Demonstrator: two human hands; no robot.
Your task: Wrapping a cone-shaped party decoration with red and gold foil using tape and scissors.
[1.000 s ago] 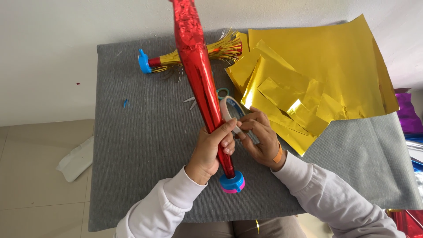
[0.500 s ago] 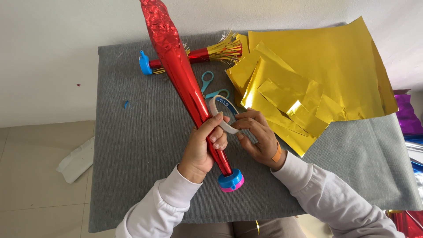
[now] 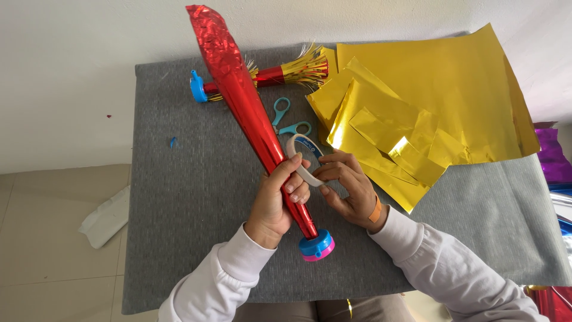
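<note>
Red foil horn (image 3: 253, 119): 1 clenched by left hand (image 3: 275, 200), long axis pointing up-left from scissors (image 3: 286, 119); right hand (image 3: 348, 188) pinching 1 tape roll (image 3: 301, 156); a 2nd horn (image 3: 262, 77) beyond.

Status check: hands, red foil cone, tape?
Left hand grips red foil cone. Right hand pinches tape roll against it. Scissors lie behind, not in the way.

A tape roll (image 3: 302, 156), a white ring, carries the only label in view: a curved blue band with white markings lining its inner face, just above the fingertips (image 3: 325, 175) of the right hand (image 3: 348, 191) that pinch it. No packages, signs or screens appear.
</note>
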